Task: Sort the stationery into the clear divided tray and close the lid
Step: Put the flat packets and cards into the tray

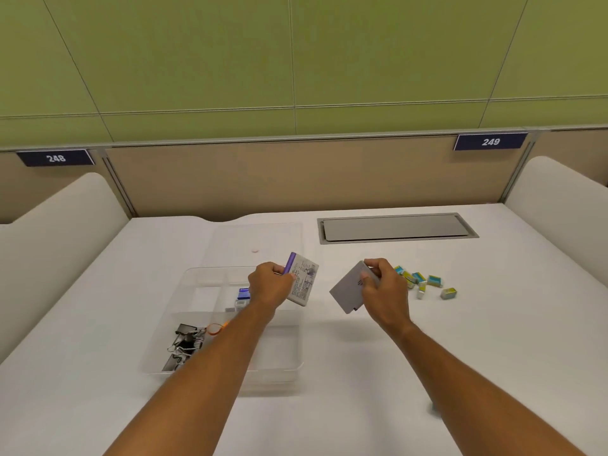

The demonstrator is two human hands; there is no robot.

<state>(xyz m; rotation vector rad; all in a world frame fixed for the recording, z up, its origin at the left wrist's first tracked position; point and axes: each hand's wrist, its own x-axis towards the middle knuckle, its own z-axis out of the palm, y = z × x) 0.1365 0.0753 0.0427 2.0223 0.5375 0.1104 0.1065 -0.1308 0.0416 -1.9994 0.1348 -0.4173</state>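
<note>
On the left of the tabletop [362, 373] sits the clear divided tray [184, 291], its lid [256, 240] lying flat just behind it so the compartments are open to me. The front left compartment holds black binder clips [184, 343] with an orange rubber band [215, 329] beside them; a small blue-and-white item [242, 295] lies in a middle compartment, too small to name.

My left hand [271, 286] hovers over the tray's right side, fingers curled round a purple-edged printed pack [304, 281], tilted on edge, I judge so it can drop into a compartment.

My right hand [381, 284] pinches a flat grey pack [350, 287] by its upper corner, held clear above the tabletop and apart from the tray, likely waiting its turn.

Furthest right, about 7 small blue-and-yellow boxes [424, 283] lie scattered on the tabletop, not yet sorted. With those loose and the lid off, I reckon I'm roughly midway.
</note>
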